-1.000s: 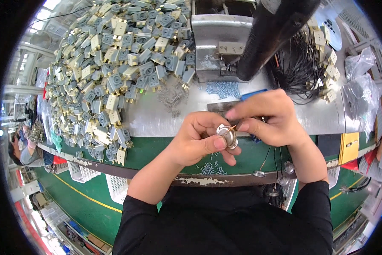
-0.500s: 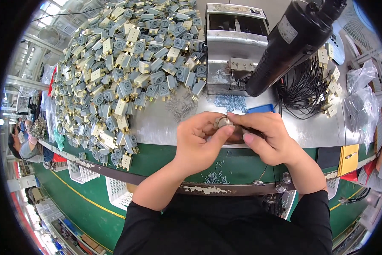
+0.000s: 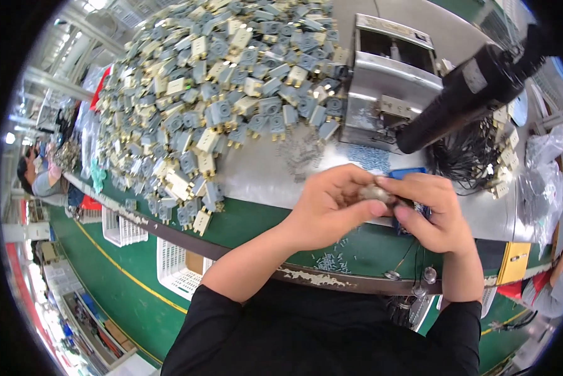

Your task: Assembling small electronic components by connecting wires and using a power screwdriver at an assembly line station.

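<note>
Centrally held a small round metal part (image 3: 377,192) low over the near side of the tabletop (image 3: 256,182), between both hands. Pinched it in the left hand (image 3: 328,210) between thumb and curled fingers, drawn nearly together, apparently to steady its rim. Brought the right hand (image 3: 437,210) in from the right, with the index finger against the far edge and the thumb just beside, a narrow gap left between them, presumably to use the left hand's grip as support; could not tell, for blur and overlap, whether gripped there too. Set stocks around the work, likely for easy reach: a heap of grey and cream plug housings (image 3: 231,94) at left, loose springs (image 3: 300,153) and small blue pieces (image 3: 368,158), probably screws, beyond the hands. Kept the black driver (image 3: 463,100) tilted at far right beside the metal fixture (image 3: 375,103), perhaps for use there.

Compared with one second earlier, closed both hands around the part, then turned to show an open face and a copper-coloured wire, now mostly hidden. Compared with half a second earlier, kept a similar two-handed hold, but nearer the blue tray (image 3: 408,171). Displaced heap, fixture and driver rightward in view, probably through head movement alone.
</note>
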`<action>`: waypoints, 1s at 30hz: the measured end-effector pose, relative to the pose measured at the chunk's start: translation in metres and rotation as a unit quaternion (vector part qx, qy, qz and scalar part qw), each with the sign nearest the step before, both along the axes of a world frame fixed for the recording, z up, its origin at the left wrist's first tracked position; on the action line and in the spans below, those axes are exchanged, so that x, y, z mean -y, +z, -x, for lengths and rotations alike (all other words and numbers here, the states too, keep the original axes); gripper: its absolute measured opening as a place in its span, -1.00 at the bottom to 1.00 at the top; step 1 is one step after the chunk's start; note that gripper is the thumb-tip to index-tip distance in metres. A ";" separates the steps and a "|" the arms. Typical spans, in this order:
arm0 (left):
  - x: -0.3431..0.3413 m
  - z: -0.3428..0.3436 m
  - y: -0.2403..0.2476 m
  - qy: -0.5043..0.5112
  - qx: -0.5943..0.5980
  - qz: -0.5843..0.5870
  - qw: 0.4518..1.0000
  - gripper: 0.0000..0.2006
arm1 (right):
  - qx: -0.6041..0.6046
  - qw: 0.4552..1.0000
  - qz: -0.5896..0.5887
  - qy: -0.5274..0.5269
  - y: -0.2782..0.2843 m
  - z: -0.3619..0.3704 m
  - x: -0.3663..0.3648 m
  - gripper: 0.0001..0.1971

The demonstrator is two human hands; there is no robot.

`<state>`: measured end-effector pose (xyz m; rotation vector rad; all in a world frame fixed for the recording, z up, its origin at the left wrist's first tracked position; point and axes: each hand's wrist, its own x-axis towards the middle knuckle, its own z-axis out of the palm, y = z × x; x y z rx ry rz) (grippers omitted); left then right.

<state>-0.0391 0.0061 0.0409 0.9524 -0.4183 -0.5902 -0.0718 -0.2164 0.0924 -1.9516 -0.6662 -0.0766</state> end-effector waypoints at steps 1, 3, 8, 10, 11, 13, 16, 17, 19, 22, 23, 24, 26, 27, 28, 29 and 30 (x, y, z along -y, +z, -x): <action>-0.002 0.002 0.004 0.011 0.019 -0.005 1.000 -0.60 | -0.055 0.998 0.024 -0.010 0.009 0.002 -0.001 -0.43; -0.024 -0.003 0.034 0.056 0.191 -0.180 0.963 -0.51 | -0.127 0.987 0.088 -0.032 0.019 0.006 0.006 -0.25; -0.107 -0.016 0.026 0.368 0.435 -0.565 0.597 -0.68 | -0.096 0.965 0.236 -0.059 0.008 0.004 0.036 -0.54; -0.145 -0.021 0.013 0.417 0.389 -0.630 0.527 -0.66 | -0.079 0.959 0.256 -0.089 0.006 0.001 0.042 -0.62; -0.158 -0.018 0.013 0.400 0.381 -0.672 0.494 -0.64 | -0.088 0.954 0.274 -0.087 0.004 -0.003 0.043 -0.66; -0.167 -0.007 0.008 0.388 0.375 -0.687 0.487 -0.62 | -0.107 0.947 0.292 -0.086 0.001 -0.004 0.045 -0.72; -0.172 0.004 0.000 0.384 0.359 -0.696 0.490 -0.64 | -0.097 0.944 0.309 -0.069 -0.002 -0.002 0.046 -0.76; -0.173 0.006 -0.003 0.393 0.372 -0.682 0.492 -0.65 | -0.097 0.944 0.308 -0.067 -0.003 -0.001 0.044 -0.76; -0.173 0.011 -0.008 0.402 0.384 -0.669 0.493 -0.67 | -0.070 0.935 0.343 -0.063 -0.007 0.000 0.039 -0.82; -0.162 0.011 -0.010 0.399 0.376 -0.653 0.522 -0.68 | -0.083 0.926 0.363 -0.057 -0.014 0.004 0.044 -0.87; -0.156 0.011 -0.006 0.407 0.357 -0.622 0.566 -0.65 | -0.092 0.922 0.369 -0.070 -0.019 0.004 0.048 -0.87; -0.151 0.017 -0.005 0.413 0.332 -0.591 0.608 -0.61 | -0.078 0.928 0.361 -0.055 -0.024 0.002 0.050 -0.88; -0.156 0.029 -0.004 0.375 0.129 -0.385 0.834 -0.60 | -0.083 0.934 0.345 -0.047 -0.022 0.000 0.050 -0.91; -0.157 0.032 -0.004 0.351 0.059 -0.278 0.892 -0.59 | -0.088 0.940 0.327 -0.047 -0.019 -0.001 0.050 -0.91; -0.160 0.031 -0.008 0.325 -0.020 -0.173 0.929 -0.59 | -0.097 0.945 0.309 -0.039 -0.020 -0.009 0.046 -0.91; -0.156 0.030 -0.008 0.295 -0.040 -0.125 0.946 -0.59 | -0.106 0.941 0.317 -0.052 -0.021 -0.007 0.046 -0.91; -0.151 0.029 -0.006 0.268 -0.059 -0.081 0.958 -0.59 | -0.095 0.947 0.300 -0.065 -0.023 -0.008 0.046 -0.87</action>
